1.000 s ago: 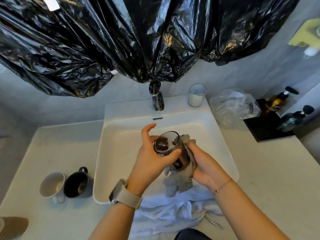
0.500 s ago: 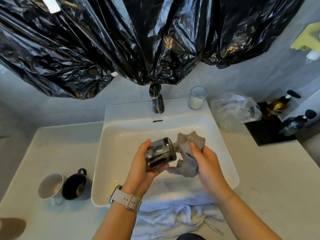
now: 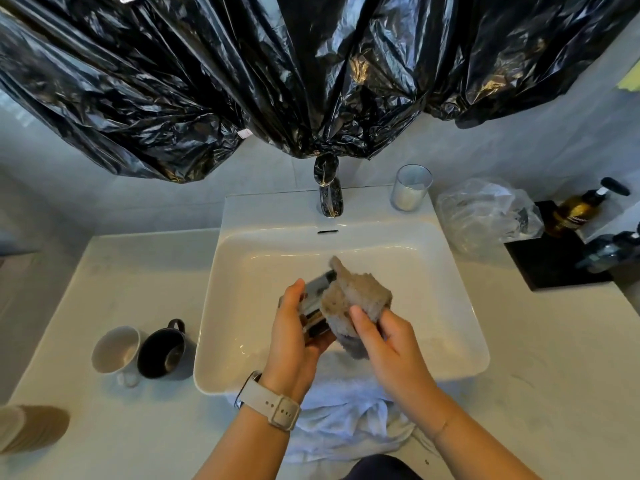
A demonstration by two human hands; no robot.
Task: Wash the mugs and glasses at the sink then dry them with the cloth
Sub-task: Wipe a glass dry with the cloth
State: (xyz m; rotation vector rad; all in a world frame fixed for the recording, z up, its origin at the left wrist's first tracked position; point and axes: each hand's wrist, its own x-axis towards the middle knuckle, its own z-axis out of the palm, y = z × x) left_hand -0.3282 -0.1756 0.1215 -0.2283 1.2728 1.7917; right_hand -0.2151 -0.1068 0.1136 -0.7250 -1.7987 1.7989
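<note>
Dark glass [image 3: 313, 308] now tipped sideways over the sink [image 3: 460, 306], gripped round its body by the left hand [image 3: 294, 344]. Grey cloth [image 3: 353, 299], pinched in the right hand [image 3: 384, 344], back against its side after lifting clear: drying apparently under way.

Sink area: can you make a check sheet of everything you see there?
Surface: pale counter around a white sink.
Job's things: dark glass and grey cloth over the sink; white mug and black mug on the counter; clear glass by the tap.
Clutter: plastic bag, pump bottles, white towel.
Grippers: left hand holds the dark glass; right hand grips the cloth.
Cables: nothing seen.
Surroundings: black plastic sheeting on the wall.
</note>
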